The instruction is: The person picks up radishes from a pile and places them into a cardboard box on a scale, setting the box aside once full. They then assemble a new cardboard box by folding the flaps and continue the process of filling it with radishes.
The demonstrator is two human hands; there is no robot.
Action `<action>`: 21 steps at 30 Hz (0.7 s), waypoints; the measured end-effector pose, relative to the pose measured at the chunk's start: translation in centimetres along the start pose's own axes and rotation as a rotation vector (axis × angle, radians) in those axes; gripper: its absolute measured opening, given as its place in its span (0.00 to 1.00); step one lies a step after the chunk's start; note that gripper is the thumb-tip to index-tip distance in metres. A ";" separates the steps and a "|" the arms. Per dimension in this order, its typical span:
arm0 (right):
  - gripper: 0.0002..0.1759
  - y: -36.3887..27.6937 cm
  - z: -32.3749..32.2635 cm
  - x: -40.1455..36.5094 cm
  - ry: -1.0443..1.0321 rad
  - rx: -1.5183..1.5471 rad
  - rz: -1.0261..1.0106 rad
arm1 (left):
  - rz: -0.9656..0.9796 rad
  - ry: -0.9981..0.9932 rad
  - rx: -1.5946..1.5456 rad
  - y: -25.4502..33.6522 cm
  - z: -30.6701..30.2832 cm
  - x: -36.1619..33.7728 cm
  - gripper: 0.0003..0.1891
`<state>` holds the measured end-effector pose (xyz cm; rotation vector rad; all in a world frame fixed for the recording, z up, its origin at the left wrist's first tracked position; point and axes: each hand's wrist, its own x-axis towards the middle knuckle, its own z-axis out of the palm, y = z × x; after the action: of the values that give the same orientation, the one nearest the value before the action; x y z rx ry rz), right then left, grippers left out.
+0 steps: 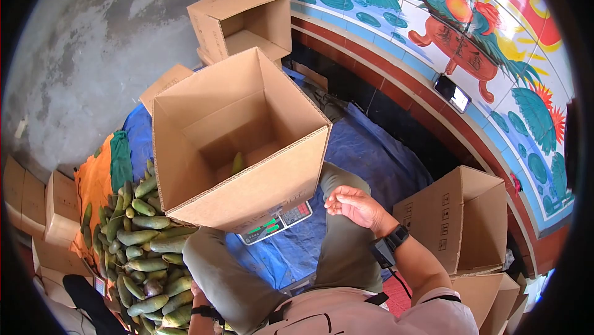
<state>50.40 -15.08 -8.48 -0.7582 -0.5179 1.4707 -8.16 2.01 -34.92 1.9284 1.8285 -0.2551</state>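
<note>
A large open cardboard box [247,177] stands on a digital scale [275,223] between my knees. Inside lies a green cucumber [238,162], partly hidden by the front wall. Beside my right knee, my right hand [357,206] is raised with its fingers loosely curled and nothing visible in them, apart from the box. My left hand [197,288] is low by my left leg, mostly hidden behind it, near a heap of thick green cucumbers [148,265]. What it holds, if anything, does not show.
Open cardboard boxes stand behind [204,16] and at the right [433,230]; more are at the far left [62,205]. Blue sheeting [377,149] covers the floor. A phone [452,92] leans against the painted tile wall [396,1].
</note>
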 end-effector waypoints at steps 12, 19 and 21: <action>0.09 0.3 0.0 0.1 -0.014 0.008 0.003 | -0.246 0.187 -0.630 -1.4 -9.4 -8.1 0.37; 0.09 -0.6 0.5 0.2 -0.013 -0.023 -0.003 | -0.266 0.597 -1.182 -0.1 -18.9 -16.4 0.37; 0.08 -0.9 0.8 0.1 0.025 -0.045 -0.025 | -0.241 0.715 -1.225 1.7 -22.0 -18.6 0.41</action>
<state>50.44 -14.82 -7.30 -0.8022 -0.5413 1.4290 -12.29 -4.66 -7.12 0.9202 1.8391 1.3213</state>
